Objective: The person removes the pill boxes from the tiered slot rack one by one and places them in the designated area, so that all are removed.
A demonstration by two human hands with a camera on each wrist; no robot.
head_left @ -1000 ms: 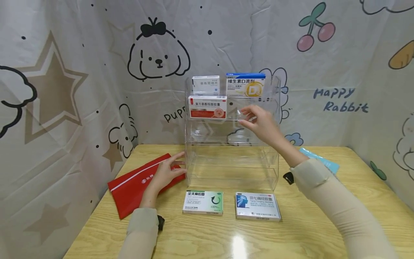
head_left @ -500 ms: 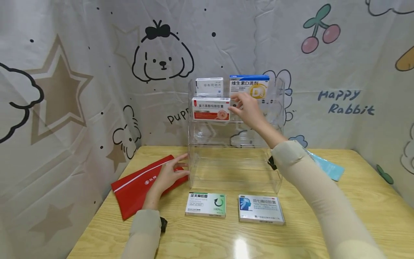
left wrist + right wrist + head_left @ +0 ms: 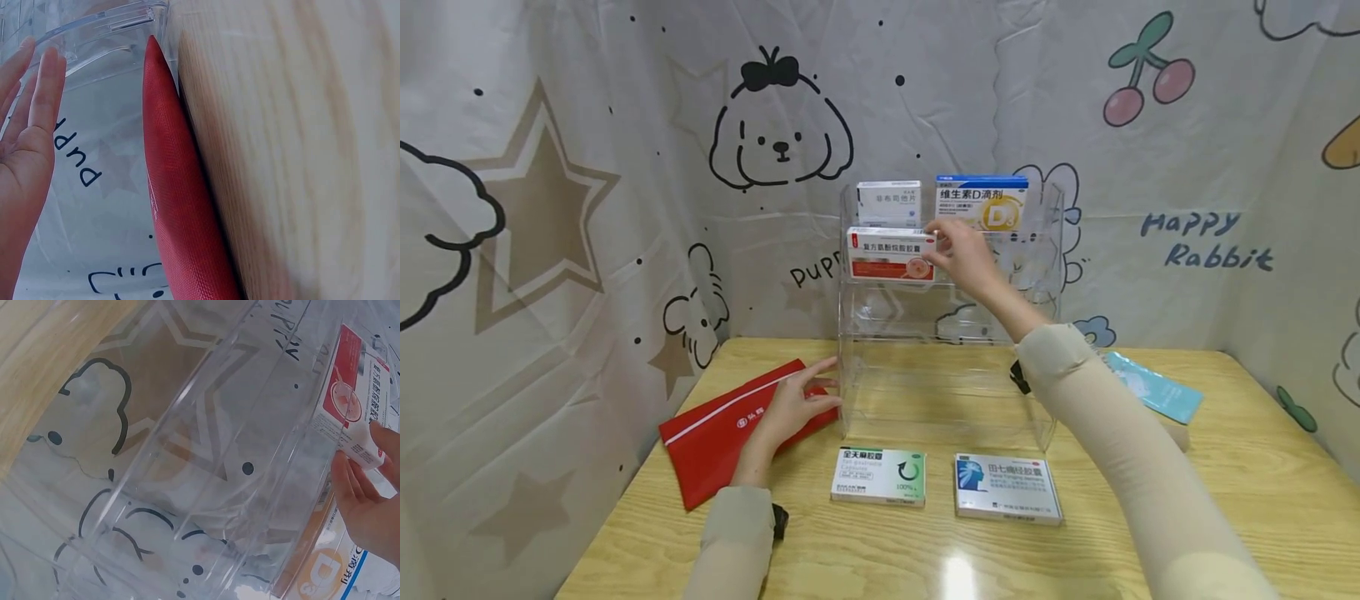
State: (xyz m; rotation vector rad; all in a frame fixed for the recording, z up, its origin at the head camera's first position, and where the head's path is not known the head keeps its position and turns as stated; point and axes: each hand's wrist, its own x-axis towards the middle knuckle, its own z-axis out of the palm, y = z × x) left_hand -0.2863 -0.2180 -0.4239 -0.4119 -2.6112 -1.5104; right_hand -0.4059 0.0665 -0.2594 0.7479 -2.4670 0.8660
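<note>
A clear acrylic tiered rack (image 3: 917,337) stands on the table. On its second tier from the top, at the left, leans a white and red medicine box (image 3: 883,254). My right hand (image 3: 967,260) pinches that box's right end; in the right wrist view the thumb lies on the front and the fingers lie behind. Above it, the top tier carries a small white medicine box (image 3: 887,202) and a blue-topped vitamin D box (image 3: 981,200). My left hand (image 3: 788,410) has its fingers extended, fingertips right at the rack's lower left side.
In front of the rack lie a green and white capsule box (image 3: 878,477) and a silver-blue capsule box (image 3: 1007,489). A red zip pouch (image 3: 722,433) lies under the left hand. Behind the right forearm is a light blue packet (image 3: 1161,390). A patterned curtain (image 3: 760,283) hangs close behind.
My right hand has moved left along the second tier and taken hold of the right end of the white and red medicine box. The left hand stays at the rack's side.
</note>
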